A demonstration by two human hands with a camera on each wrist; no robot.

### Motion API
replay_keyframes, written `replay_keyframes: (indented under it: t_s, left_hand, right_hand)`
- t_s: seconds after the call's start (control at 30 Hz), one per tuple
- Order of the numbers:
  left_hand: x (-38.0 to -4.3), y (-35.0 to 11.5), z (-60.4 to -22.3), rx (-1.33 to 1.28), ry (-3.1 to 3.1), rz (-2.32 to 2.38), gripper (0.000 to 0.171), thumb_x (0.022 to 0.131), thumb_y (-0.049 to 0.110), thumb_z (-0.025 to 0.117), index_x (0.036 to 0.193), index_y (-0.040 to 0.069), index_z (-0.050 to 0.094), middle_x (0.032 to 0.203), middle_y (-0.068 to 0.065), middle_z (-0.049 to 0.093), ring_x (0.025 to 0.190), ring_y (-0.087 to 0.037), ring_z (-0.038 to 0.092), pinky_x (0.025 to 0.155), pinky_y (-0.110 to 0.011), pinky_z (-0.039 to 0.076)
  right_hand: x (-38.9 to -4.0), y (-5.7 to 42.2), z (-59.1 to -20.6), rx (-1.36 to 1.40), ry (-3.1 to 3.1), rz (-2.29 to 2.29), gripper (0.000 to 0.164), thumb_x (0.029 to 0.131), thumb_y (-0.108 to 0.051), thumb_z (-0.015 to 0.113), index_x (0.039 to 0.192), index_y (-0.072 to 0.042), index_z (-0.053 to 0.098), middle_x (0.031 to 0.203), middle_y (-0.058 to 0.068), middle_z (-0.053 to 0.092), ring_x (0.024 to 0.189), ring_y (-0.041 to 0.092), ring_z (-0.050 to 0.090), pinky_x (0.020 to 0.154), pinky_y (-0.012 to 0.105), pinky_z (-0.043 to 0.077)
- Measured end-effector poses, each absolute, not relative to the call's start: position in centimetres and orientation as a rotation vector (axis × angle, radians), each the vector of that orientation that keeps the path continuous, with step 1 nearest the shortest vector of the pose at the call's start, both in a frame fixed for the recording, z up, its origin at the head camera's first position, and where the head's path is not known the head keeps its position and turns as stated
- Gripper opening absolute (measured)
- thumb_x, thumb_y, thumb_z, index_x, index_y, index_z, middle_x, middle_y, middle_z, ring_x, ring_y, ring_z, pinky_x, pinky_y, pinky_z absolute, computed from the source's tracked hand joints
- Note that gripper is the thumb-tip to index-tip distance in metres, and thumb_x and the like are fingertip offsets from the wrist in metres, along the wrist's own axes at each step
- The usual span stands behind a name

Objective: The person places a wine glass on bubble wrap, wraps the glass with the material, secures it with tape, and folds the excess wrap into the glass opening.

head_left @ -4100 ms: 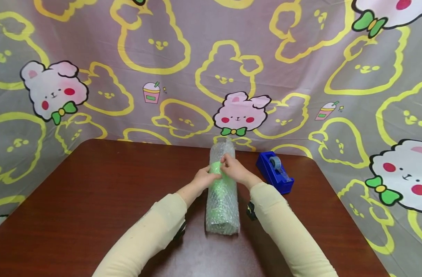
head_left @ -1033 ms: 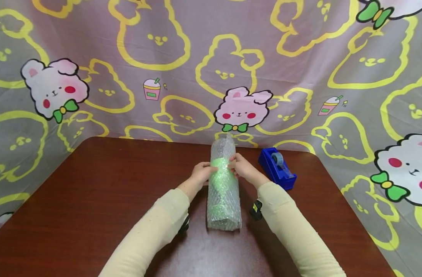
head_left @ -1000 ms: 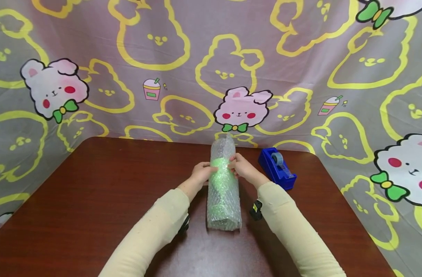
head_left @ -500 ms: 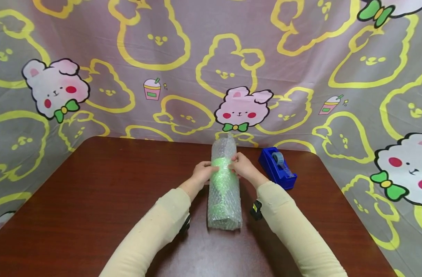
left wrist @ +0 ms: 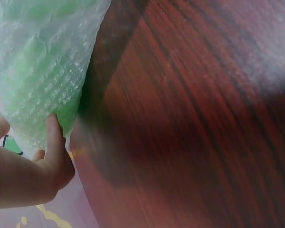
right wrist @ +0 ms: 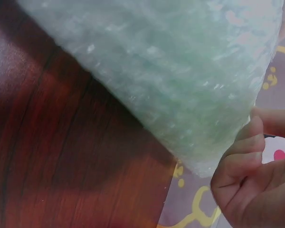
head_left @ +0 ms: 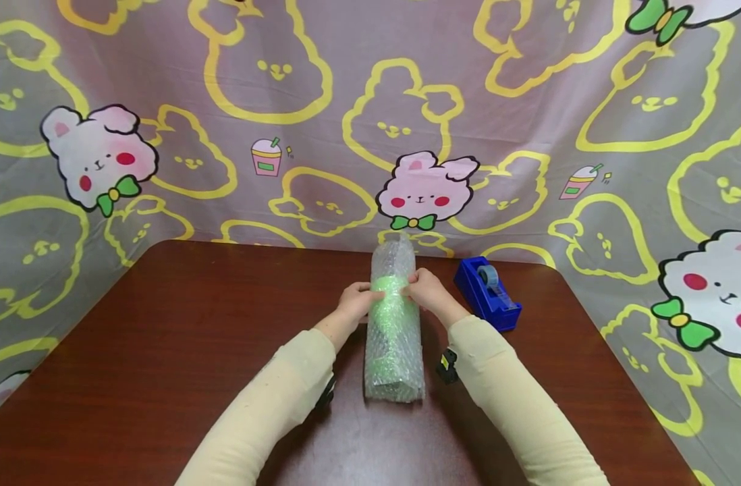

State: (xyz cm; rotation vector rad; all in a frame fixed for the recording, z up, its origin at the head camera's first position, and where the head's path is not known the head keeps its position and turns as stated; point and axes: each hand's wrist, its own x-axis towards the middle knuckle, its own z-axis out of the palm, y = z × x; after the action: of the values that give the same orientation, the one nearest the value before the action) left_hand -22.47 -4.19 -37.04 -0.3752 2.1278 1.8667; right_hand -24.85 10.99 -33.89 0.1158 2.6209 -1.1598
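Note:
A long bundle of clear bubble wrap (head_left: 393, 351) lies on the table, its length pointing away from me. Something pale green shows through the wrap; its kind is hidden. On the bundle's left side my left hand (head_left: 353, 302) holds it, thumb laid over the top. The left wrist view shows that hand (left wrist: 42, 166) with a fingertip against the bubble wrap (left wrist: 42, 80). My right hand (head_left: 428, 293) pinches the wrap on the right side of the top. Seen from the right wrist, the fingers of this hand (right wrist: 251, 175) are curled at the wrap's edge (right wrist: 180, 95).
A blue tape dispenser (head_left: 487, 295) with a roll of clear tape stands right of the bundle, close to my right forearm. The brown wooden table (head_left: 194, 337) ends at a patterned cloth backdrop (head_left: 322, 148) behind and at the sides.
Some four seconds ago my right fingers were over the bundle's middle, close to the left thumb; they have since shifted to the right. Over the last second both hands have stayed almost still.

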Motion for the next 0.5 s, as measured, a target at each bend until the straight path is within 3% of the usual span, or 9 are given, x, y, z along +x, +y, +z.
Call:
replay_keyframes:
  t_s: [0.17, 0.3, 0.4, 0.5]
  left_hand:
    - [-22.46, -4.31, -37.19, -0.37, 2.127, 1.864, 0.051, 0.089, 0.025, 0.06, 0.135, 0.009, 0.044, 0.135, -0.014, 0.049, 0.118, -0.031, 0.052, 0.09, -0.044, 0.049]
    - [-22.51, -4.34, -37.28, -0.363, 2.118, 1.873, 0.052, 0.089, 0.025, 0.06, 0.136, 0.008, 0.044, 0.136, -0.015, 0.049, 0.118, -0.031, 0.052, 0.09, -0.044, 0.05]
    - [-22.48, -4.4, -37.23, -0.359, 2.112, 1.876, 0.052, 0.09, 0.024, 0.06, 0.136, 0.008, 0.043, 0.136, -0.015, 0.048, 0.119, -0.031, 0.052, 0.09, -0.044, 0.05]
    - [-22.41, -4.51, -37.11, -0.349, 2.099, 1.876, 0.053, 0.09, 0.024, 0.06, 0.137, 0.006, 0.041, 0.138, -0.015, 0.046, 0.12, -0.032, 0.051, 0.091, -0.044, 0.05]
  right_hand:
    - [-24.75, 11.49, -34.09, 0.083, 2.571, -1.152, 0.043, 0.088, -0.017, 0.06, 0.055, -0.014, 0.033, 0.045, -0.004, 0.032, 0.041, 0.01, 0.031, 0.043, 0.026, 0.031]
    - [-24.69, 11.9, -34.31, 0.106, 2.547, -1.136, 0.048, 0.089, -0.024, 0.06, 0.05, -0.015, 0.033, 0.045, -0.005, 0.032, 0.041, 0.01, 0.032, 0.046, 0.027, 0.036]
    - [-24.57, 11.99, -34.42, 0.179, 2.523, -1.135, 0.039, 0.089, -0.029, 0.06, 0.061, -0.011, 0.04, 0.058, -0.001, 0.04, 0.053, 0.013, 0.04, 0.05, 0.026, 0.042]
    - [-24.52, 11.99, -34.51, 0.257, 2.467, -1.147, 0.032, 0.09, -0.033, 0.058, 0.091, -0.002, 0.051, 0.091, 0.01, 0.054, 0.082, 0.022, 0.054, 0.065, 0.031, 0.053]
